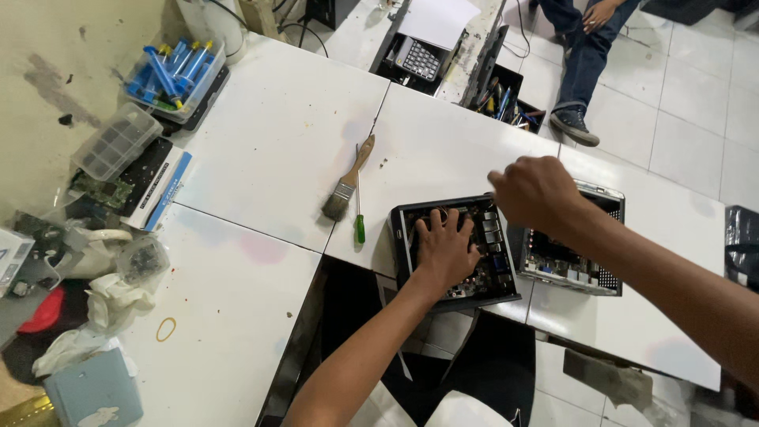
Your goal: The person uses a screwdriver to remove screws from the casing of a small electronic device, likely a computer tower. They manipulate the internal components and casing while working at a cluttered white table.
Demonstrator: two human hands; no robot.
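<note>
An open black electronics case (pixel 403 237) with a circuit board inside lies on the white table (pixel 277 142) in front of me. My left hand (pixel 444 247) rests flat on the board, fingers spread, pressing it down. Over the case's far right corner hovers my right hand (pixel 534 192), fingers curled; what it pinches, if anything, is hidden. To the right of the case sits a second opened unit (pixel 577 265) with a silver rim and exposed ports.
A paintbrush (pixel 346 183) and a green-handled screwdriver (pixel 359 207) lie left of the case. Further left are a tub of blue syringes (pixel 170 75), a clear compartment box (pixel 115 142), loose boards and rags. Another person's jeans-clad leg and shoe (pixel 575 119) stand beyond the table.
</note>
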